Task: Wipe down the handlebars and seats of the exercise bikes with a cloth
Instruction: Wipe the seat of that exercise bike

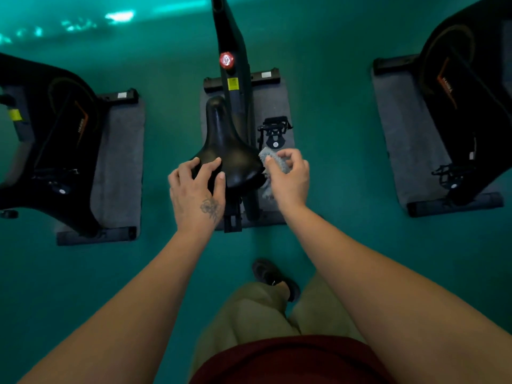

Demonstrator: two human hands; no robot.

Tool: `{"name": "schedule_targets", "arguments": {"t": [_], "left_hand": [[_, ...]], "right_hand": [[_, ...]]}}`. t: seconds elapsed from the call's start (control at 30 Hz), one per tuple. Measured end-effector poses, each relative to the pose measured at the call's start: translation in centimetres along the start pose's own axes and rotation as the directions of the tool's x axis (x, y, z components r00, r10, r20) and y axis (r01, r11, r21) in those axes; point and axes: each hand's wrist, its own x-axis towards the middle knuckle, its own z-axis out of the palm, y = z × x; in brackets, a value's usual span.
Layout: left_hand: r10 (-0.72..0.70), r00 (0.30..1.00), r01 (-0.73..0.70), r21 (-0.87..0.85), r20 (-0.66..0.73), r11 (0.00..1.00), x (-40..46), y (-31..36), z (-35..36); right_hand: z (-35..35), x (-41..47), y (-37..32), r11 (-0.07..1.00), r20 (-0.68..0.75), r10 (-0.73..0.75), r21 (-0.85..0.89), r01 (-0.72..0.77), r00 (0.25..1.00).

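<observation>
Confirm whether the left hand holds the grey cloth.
No: the right hand pinches the grey cloth; the left hand rests on the black saddle.

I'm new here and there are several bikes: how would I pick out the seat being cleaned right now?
Find the middle bike of the three, the one with a red knob on its frame. Its black seat is nearest the person, with the left hand resting on it and the right hand holding a grey cloth at its edge.
</observation>
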Motion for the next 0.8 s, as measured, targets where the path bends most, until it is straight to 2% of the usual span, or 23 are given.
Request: {"name": "schedule_targets", "arguments": {"t": [0.13, 0.27, 0.33, 0.5, 0.63, 0.73, 0.8], "left_hand": [[0.005, 1.0, -0.005, -0.022, -0.003, 1.0, 0.1, -0.1, -0.2], [0.001, 1.0, -0.001, -0.009, -0.009, 1.0, 0.2, -0.1, -0.2], [0.01, 1.0, -0.01, -0.009, -0.016, 1.0, 0.5, -0.3, -0.3], [0.058, 0.998, -0.058, -0.007, -0.003, 0.998, 1.0, -1.1, -0.5], [0.023, 1.0, -0.024, -0.033, -0.004, 0.999, 0.7, -0.8, -0.5], [0.01, 1.0, -0.01, -0.043, -0.008, 0.999, 0.5, -0.6, -0.4], [0.011, 1.0, -0.011, -0.038, -0.014, 0.999, 0.5, -0.6, -0.3]], "right_hand": [[2.0, -4.0, 1.4, 0.997, 0.014, 0.047, 0.062, -0.047, 0.999], [5.1, -9.0, 2.1, 0.993, 0.111, -0.029, 0.114, 0.017, 0.993], [5.7, -9.5, 1.9, 0.989, 0.079, -0.03, 0.147, 0.018, 0.996], [3.1, -5.9, 1.2, 0.987, -0.125, 0.019, 0.159, 0.001, 0.992], [1.1, -2.8, 1.0, 0.99, -0.092, 0.096, 0.114, -0.085, 0.991], [1.9, -3.5, 1.0, 0.993, -0.087, 0.089, 0.08, -0.082, 0.992], [3.0, -4.8, 1.4, 0.992, -0.091, 0.057, 0.119, -0.046, 0.994]]}}
